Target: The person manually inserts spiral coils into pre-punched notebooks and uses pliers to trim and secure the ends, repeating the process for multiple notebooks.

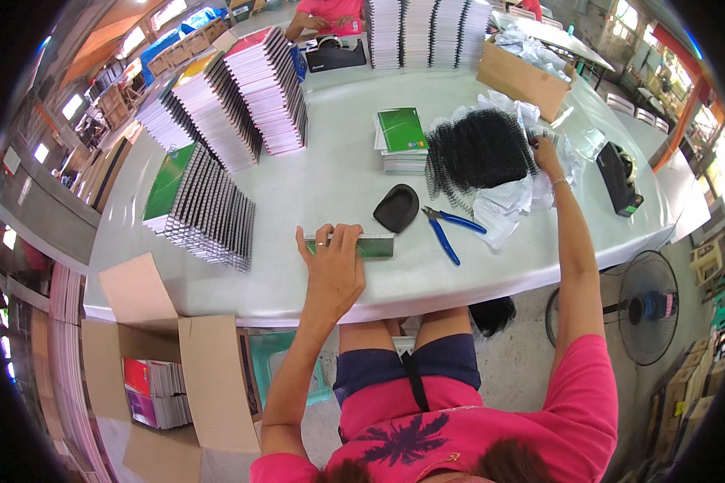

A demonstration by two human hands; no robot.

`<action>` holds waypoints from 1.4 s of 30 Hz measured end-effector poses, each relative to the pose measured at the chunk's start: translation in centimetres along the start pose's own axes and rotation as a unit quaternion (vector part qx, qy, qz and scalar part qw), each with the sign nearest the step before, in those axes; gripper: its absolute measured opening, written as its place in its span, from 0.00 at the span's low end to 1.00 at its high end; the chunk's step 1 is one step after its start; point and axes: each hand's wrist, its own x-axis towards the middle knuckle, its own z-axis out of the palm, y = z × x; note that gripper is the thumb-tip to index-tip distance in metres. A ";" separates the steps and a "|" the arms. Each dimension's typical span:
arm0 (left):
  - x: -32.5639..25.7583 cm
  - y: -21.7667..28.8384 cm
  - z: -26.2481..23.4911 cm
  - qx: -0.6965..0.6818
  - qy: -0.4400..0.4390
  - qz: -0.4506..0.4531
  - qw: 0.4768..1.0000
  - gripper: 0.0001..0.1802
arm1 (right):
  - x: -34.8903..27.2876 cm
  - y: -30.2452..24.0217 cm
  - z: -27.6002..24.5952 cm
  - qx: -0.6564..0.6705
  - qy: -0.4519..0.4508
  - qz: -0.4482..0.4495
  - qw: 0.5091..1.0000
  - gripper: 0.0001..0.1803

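Observation:
My left hand (336,256) is closed over a green-covered notebook (376,246) that lies near the table's front edge. To the right, my right hand (546,158) reaches to the far right side of a heap of black spiral binding coils (487,149), its fingers pinched on coils at the edge; the fingertips are partly hidden. Crumpled white paper (503,205) lies under and around the heap. Between my hands are a black rounded dish (396,208) and blue-handled pliers (451,229). A short stack of green notebooks (401,141) stands left of the coils.
Tall spiral notebook stacks (267,92) line the table's left side; another green-topped stack (197,205) sits nearer. A tape dispenser (619,179) stands at right. An open carton (149,378) holds notebooks at lower left. A fan (648,307) stands at right; a co-worker's hand (314,22) shows across the table.

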 end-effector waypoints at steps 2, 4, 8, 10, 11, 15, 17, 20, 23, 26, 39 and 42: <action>0.1 1.3 0.1 -0.011 0.041 -0.011 0.999 0.20 | 0.4 0.5 -0.4 0.022 -0.022 0.015 0.999 0.17; 0.1 2.2 1.0 0.000 0.075 -0.050 0.996 0.27 | 0.4 0.3 -0.6 0.000 -0.016 0.003 1.000 0.16; 0.6 3.2 2.4 -0.003 0.134 -0.115 0.984 0.32 | 0.1 -0.9 -0.7 -0.021 -0.003 0.032 0.999 0.12; 0.9 3.4 3.1 -0.026 0.159 -0.126 0.979 0.31 | 0.1 -0.6 -0.9 -0.037 -0.001 0.040 0.999 0.11; 1.0 3.4 3.4 -0.038 0.173 -0.130 0.976 0.31 | 0.3 -0.2 -1.0 -0.032 0.006 0.054 0.998 0.11; 1.1 3.4 4.2 -0.017 0.187 -0.106 0.976 0.29 | 0.3 0.7 -1.5 -0.027 0.000 0.050 0.998 0.11; 0.8 2.9 4.1 -0.011 0.192 -0.102 0.976 0.27 | 0.0 -0.6 -1.4 -0.020 -0.016 0.029 0.999 0.11; 1.0 2.9 4.0 -0.029 0.200 -0.103 0.974 0.25 | 0.2 0.1 -2.0 -0.022 -0.015 0.009 1.000 0.12; 1.1 2.6 4.4 -0.043 0.210 -0.088 0.973 0.24 | 0.2 0.4 -2.3 -0.005 -0.009 -0.004 1.000 0.13; 0.9 2.4 4.6 -0.046 0.216 -0.087 0.971 0.24 | -0.1 -0.5 -2.6 0.055 0.001 0.054 0.997 0.14; 1.1 2.7 4.8 -0.036 0.205 -0.101 0.973 0.24 | -5.2 -16.3 -17.7 0.536 0.004 0.092 0.839 0.19; 1.2 2.8 4.5 -0.034 0.207 -0.097 0.973 0.24 | -8.4 -20.9 -19.3 0.458 -0.068 -0.045 0.885 0.19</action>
